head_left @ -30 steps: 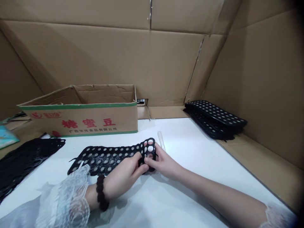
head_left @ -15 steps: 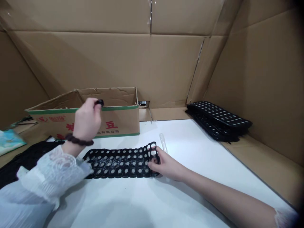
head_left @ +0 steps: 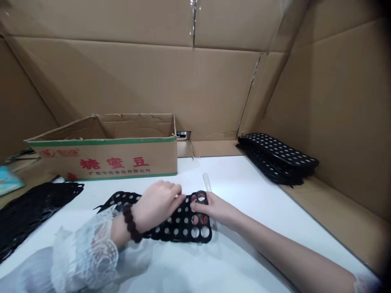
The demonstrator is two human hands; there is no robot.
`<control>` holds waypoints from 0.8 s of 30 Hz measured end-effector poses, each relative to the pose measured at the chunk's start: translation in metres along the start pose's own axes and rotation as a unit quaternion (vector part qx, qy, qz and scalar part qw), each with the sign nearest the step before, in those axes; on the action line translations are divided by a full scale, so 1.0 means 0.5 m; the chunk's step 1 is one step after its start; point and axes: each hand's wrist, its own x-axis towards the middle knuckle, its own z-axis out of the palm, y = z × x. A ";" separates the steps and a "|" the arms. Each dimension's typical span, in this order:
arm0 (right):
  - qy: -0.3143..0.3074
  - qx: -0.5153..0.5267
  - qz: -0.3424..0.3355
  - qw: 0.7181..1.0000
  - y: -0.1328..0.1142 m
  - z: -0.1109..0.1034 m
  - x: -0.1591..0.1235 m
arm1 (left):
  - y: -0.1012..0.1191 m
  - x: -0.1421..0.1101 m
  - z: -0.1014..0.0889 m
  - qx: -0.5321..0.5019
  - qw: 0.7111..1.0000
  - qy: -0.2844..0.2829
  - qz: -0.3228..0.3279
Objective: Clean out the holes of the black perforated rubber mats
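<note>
A black rubber sheet (head_left: pixel 183 228) punched with round holes lies flat on the white table (head_left: pixel 250 203). My left hand (head_left: pixel 155 205), with a dark bead bracelet and a lace cuff, lies over the sheet's middle, fingers curled and pressed together, fingertips on its upper edge. My right hand (head_left: pixel 214 208) pinches the sheet's right end with thumb and fingers. The two sets of fingertips nearly meet. Much of the sheet's left half is hidden under my left hand and sleeve.
An open cardboard box (head_left: pixel 104 156) with a green stripe and red print stands behind the sheet. A stack of similar black sheets (head_left: pixel 276 156) sits at the back right, a looser black pile (head_left: pixel 27 207) at the left. A small clear tube (head_left: pixel 207 182) lies by my right hand. Cardboard walls surround the table.
My left hand, raised at the box rim with a small black piece half a second ago, has come back down onto the sheet. The sheet has shifted nearer and to the right.
</note>
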 end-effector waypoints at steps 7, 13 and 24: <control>0.021 -0.018 -0.022 0.999 0.004 0.022 -0.002 | 0.010 -0.007 0.043 -0.223 0.970 -0.065 -0.068; 0.012 -0.020 -0.050 0.998 0.006 0.033 -0.009 | -0.010 0.002 0.043 -0.463 0.859 -0.151 -0.157; 0.059 -0.035 0.028 0.997 0.013 0.032 0.000 | -0.056 -0.005 0.031 -0.264 0.920 0.109 -0.267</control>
